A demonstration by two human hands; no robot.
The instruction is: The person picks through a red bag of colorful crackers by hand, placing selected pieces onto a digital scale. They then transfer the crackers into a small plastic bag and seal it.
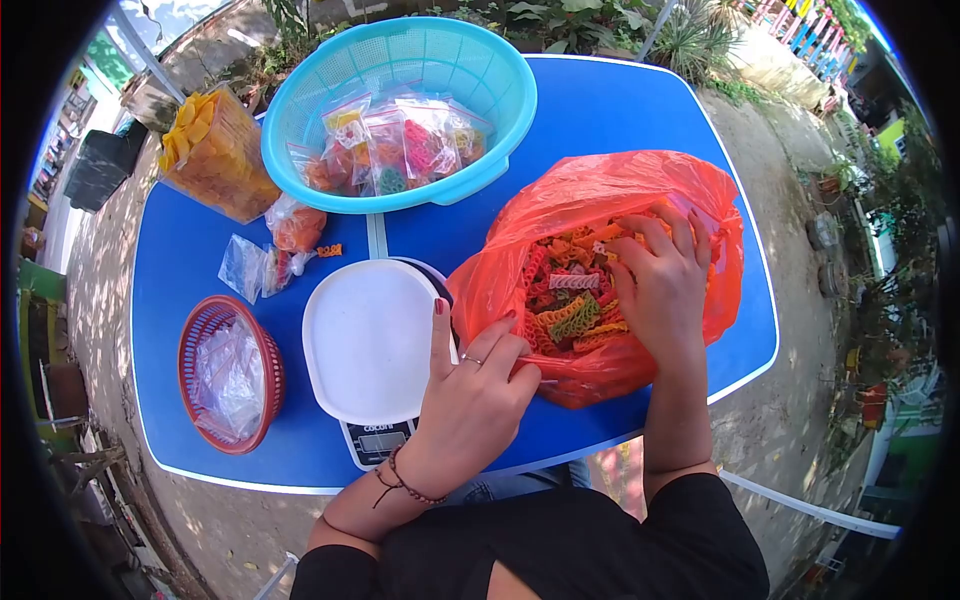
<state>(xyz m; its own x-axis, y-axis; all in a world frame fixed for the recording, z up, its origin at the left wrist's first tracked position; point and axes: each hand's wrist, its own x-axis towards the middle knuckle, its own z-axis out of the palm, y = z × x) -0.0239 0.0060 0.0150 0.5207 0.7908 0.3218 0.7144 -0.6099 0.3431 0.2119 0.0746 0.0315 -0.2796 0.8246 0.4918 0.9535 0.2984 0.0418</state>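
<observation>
A red plastic bag [590, 190] sits with its mouth open, filled with coloured, ridged dry snack pieces [575, 315] in orange, green, pink and red. My right hand [665, 275] is inside the mouth, fingers apart and bent over the pieces, with nothing visibly lifted. At the bag's near-left rim, my left hand [475, 390] grips the plastic with bent fingers while one finger points away. Just left of that hand is a kitchen scale [380, 440] with a bare white tray [365, 340]; its display is unreadable.
Filled zip bags [400, 145] lie in a turquoise basket [480, 185] at the back. A bag of yellow pieces [215, 155] stands back left. Small plastic bags [255, 265] and an orange piece [329, 250] lie nearby. A small red basket [272, 385] holds clear bags [230, 375].
</observation>
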